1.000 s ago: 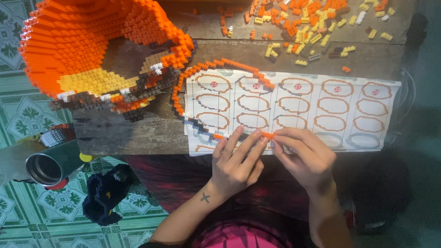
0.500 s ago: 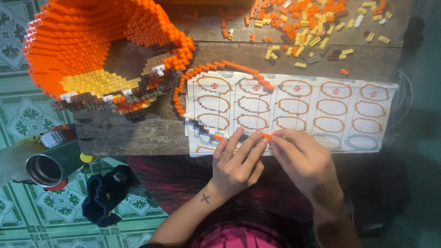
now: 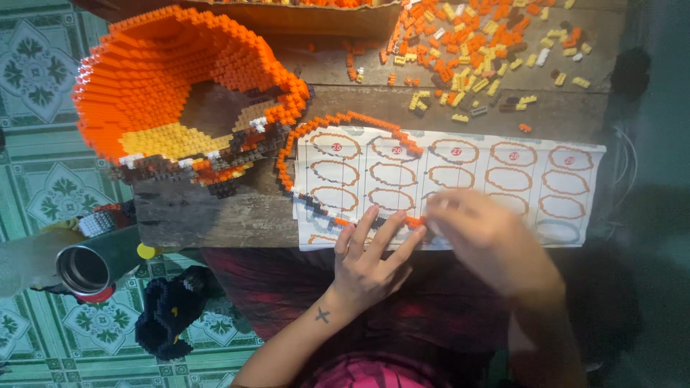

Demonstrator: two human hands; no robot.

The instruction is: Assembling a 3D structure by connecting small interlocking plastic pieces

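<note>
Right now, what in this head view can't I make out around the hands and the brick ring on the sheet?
- Right hand: motion-blurred; its fingertips and any brick held are unreadable.
- Orange brick ring: its near stretch is hidden under the left hand.
- Loose bricks: cut off by the top edge.
- Sheet: its diagrams are too small to read.

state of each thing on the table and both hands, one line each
brick ring: unfinished, curved, lying on the sheet
large orange brick shell: part built, hollow, open
instruction sheet: flat, unfolded
loose bricks: scattered
left hand: fingers spread on the ring
right hand: blurred, at the ring's end
</note>
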